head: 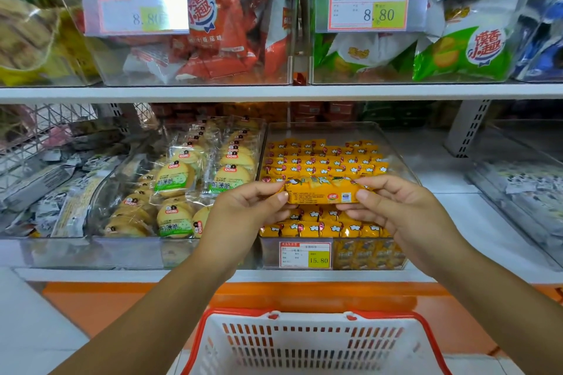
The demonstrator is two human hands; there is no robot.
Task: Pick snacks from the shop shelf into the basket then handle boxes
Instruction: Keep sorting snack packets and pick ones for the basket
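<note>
- While pinched endwise by left hand (pixel 243 215) and right hand (pixel 406 216), long yellow foil snack pack (pixel 321 194) hovers level, likely for reading.
- Red-rimmed white plastic basket (pixel 304 353) waits at 6 o'clock.

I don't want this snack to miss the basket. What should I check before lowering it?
1. Grip on the yellow pack: ok, left hand and right hand pinch its ends.
2. Pack free of the others in the clear bin: cannot tell.
3. The basket lies below the hands: ok.
4. Room in it: ok, the visible part holds nothing.
5. Its near side: cannot tell, out of frame.
</note>
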